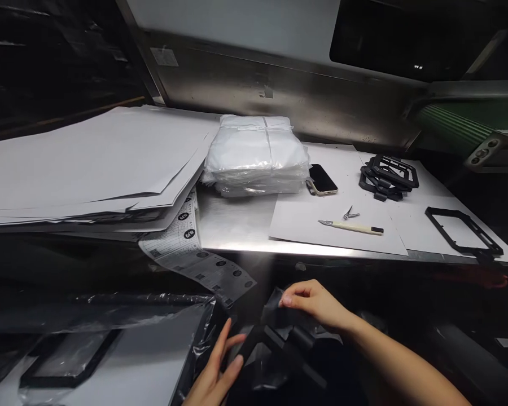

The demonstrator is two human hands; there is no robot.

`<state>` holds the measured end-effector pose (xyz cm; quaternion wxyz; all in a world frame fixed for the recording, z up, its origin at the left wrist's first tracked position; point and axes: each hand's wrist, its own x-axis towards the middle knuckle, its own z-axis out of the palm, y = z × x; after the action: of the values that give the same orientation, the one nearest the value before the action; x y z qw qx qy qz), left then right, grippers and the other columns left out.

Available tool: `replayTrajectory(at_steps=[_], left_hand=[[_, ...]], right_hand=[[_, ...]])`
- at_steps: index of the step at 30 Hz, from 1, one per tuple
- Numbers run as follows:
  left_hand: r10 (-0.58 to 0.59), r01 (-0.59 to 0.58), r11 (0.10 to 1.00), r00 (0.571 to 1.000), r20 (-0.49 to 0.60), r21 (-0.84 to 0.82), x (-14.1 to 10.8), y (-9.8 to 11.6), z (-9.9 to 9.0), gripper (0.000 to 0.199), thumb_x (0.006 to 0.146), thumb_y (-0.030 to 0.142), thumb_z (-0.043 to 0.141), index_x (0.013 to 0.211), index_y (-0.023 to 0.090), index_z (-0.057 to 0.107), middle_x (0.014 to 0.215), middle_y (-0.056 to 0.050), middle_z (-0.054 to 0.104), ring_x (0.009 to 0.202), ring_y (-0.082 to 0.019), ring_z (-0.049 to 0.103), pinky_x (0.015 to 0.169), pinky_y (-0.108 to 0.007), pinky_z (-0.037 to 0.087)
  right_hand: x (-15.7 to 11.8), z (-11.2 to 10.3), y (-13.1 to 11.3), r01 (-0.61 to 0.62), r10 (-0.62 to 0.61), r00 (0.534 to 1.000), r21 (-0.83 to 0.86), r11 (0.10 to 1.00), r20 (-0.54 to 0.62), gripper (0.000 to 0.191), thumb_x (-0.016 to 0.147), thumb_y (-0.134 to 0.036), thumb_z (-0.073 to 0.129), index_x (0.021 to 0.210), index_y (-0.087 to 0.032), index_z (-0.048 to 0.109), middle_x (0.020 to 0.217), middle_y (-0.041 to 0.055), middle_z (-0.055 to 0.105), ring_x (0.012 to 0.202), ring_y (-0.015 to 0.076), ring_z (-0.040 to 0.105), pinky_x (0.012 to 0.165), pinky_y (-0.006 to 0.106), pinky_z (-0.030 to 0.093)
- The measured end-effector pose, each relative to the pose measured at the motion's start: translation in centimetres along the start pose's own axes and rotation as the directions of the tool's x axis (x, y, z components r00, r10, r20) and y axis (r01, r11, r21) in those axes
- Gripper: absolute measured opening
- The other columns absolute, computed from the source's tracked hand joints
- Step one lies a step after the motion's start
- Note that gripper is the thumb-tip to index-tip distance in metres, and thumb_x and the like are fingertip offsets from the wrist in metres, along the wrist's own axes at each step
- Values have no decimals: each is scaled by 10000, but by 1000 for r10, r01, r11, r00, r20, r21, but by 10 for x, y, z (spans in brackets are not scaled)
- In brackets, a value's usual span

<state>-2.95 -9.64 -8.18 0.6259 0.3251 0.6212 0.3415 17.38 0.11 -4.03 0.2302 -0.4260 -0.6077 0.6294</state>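
At the bottom centre, my left hand [218, 366] has its thumb and fingers at the left end of a black plastic frame [271, 338]. My right hand [311, 301] is closed in a pinch on the edge of a thin, see-through plastic piece [273, 303], just above the black frame. Whether this plastic is a bag or a film is hard to tell in the dark. The lower part of the black frame is dim and partly hidden.
On the metal table [232, 225] are paper sheets [97, 152], bundled plastic bags [256, 146], a phone [323, 180], a craft knife [351, 226], clippers [350, 213], stacked black frames [387, 177] and a single frame [461, 231]. A label strip [203, 259] hangs over the edge. A bagged frame [68, 361] lies lower left.
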Motion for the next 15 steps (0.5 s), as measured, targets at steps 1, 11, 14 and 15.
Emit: replayTrajectory(at_steps=[1, 11, 14, 15], left_hand=[[16, -16, 1000, 1000, 22, 17, 3, 3, 5, 752, 706, 484, 541, 1315, 263, 160, 1246, -114, 438, 475, -72, 567, 396, -164, 409], [-41, 40, 999, 987, 156, 4, 31, -3, 16, 503, 597, 444, 663, 967, 109, 600, 814, -103, 680, 765, -251, 608, 708, -305, 477], [-59, 56, 998, 995, 83, 30, 27, -18, 7, 490, 626, 446, 641, 983, 115, 581, 886, -119, 668, 581, -173, 602, 604, -259, 479], [-69, 65, 996, 995, 68, 56, 26, -21, 5, 501, 635, 439, 635, 1011, 115, 569, 964, -153, 644, 449, -121, 555, 509, -238, 464]], right_hand=[[-1, 1, -5, 32, -29, 998, -45, 998, 49, 196, 817, -297, 510, 801, -112, 573, 777, 7, 589, 713, 129, 569, 662, 317, 462], [-45, 1, 0, 193, -118, 977, -507, 840, 176, 259, 844, -288, 426, 980, -176, 616, 740, 45, 573, 647, 135, 512, 596, 263, 401], [-72, 7, 22, 126, -66, 990, -580, 805, 124, 247, 877, -265, 376, 1008, -150, 551, 826, 57, 561, 706, 142, 529, 636, 313, 434], [-79, 13, 30, 127, -50, 988, -573, 809, 148, 210, 872, -270, 402, 989, -163, 539, 866, 45, 561, 727, 135, 540, 647, 308, 449]])
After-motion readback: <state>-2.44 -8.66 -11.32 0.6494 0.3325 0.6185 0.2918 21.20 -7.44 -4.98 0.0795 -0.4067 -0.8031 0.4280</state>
